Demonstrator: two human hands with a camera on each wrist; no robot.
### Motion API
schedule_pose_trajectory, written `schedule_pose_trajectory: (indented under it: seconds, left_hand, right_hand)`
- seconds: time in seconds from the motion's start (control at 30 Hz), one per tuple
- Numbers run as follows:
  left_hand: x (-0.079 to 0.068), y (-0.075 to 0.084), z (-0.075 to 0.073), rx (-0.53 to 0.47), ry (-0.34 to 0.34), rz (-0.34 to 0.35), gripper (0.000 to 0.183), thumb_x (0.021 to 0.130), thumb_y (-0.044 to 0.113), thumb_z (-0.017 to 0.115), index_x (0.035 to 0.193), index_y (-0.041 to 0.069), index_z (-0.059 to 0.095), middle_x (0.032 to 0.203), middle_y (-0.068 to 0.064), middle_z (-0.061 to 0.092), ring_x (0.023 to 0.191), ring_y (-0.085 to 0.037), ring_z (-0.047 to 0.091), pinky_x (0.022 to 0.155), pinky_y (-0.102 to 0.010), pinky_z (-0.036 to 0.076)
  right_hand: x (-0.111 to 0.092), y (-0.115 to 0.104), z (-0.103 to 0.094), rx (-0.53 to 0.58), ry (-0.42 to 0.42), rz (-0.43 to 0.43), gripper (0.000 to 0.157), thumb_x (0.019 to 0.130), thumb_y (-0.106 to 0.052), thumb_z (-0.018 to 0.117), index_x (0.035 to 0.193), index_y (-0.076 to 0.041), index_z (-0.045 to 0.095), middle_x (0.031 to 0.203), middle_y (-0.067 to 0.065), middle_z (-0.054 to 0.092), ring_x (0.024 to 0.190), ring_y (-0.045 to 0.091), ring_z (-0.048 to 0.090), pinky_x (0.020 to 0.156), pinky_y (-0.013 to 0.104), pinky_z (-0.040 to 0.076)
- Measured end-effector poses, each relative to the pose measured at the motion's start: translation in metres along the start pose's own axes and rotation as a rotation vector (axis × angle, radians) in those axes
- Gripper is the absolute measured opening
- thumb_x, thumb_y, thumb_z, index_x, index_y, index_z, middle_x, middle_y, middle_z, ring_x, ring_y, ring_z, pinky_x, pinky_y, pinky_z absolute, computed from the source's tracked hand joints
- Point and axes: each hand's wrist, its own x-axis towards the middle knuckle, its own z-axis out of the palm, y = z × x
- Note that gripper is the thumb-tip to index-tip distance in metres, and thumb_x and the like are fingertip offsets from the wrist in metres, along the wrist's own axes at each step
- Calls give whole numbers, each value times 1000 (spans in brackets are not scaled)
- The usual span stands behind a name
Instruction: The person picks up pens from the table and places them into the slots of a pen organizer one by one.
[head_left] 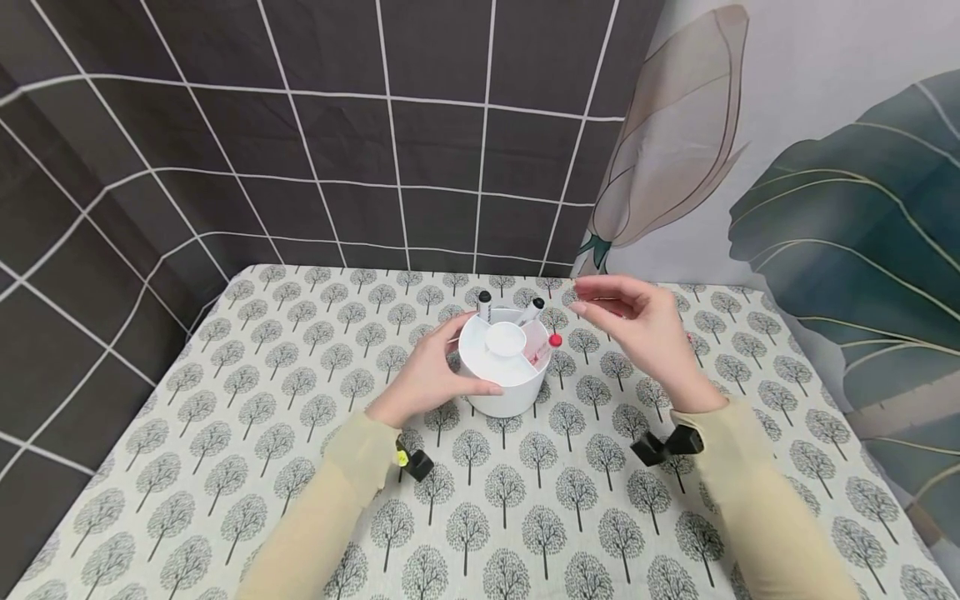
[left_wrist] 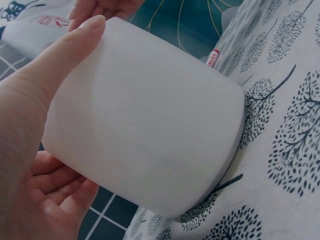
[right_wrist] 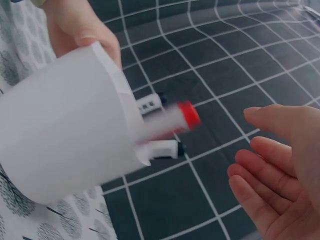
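A round white pen holder (head_left: 504,402) with separate compartments sits at the tablecloth in the head view. My left hand (head_left: 431,371) grips its side, thumb along the near wall and fingers around the far side. One black-capped marker (head_left: 485,307) stands in the back of it, and another black-capped marker (head_left: 532,312) leans beside that. A red-capped marker (right_wrist: 167,121), blurred in the right wrist view, juts from the rim on the right side. My right hand (head_left: 645,329) hovers just right of the holder, apart from it, fingers loosely bent and holding nothing.
Another red-and-white marker (left_wrist: 213,58) lies on the tablecloth beyond the holder, mostly hidden behind my right hand in the head view. The tree-print tablecloth (head_left: 465,500) covers the table. A dark grid-patterned backdrop (head_left: 315,133) hangs behind, with a flower-print curtain (head_left: 825,208) at the right.
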Motion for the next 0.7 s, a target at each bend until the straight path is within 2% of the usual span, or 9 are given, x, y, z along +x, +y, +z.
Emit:
schedule_pose_trajectory:
  seconds: [0.13, 0.33, 0.7]
  left_hand:
    - [0, 0, 0, 7, -3, -2, 119, 43, 63, 84, 145, 24, 34, 133, 13, 46, 118, -8, 45, 103, -43, 31]
    - [0, 0, 0, -14, -5, -2, 117, 43, 62, 84, 144, 27, 35, 133, 13, 46, 117, -8, 46, 103, -42, 31]
    - [0, -3, 0, -9, -8, 7, 114, 45, 60, 85, 143, 32, 35, 131, 17, 46, 117, -5, 45, 102, -41, 31]
  right_hand:
    - [-3, 2, -12, 3, 36, 18, 35, 83, -16, 72, 115, -2, 65, 109, 14, 65, 92, 20, 65, 78, 24, 51]
    - [-5, 22, -35, -5, 89, 68, 39, 81, -20, 74, 117, -9, 66, 112, 7, 65, 95, 17, 64, 80, 22, 50]
    - [-18, 50, -77, -51, 172, 167, 43, 82, -17, 74, 122, -7, 62, 116, 5, 64, 100, 11, 62, 80, 14, 47]
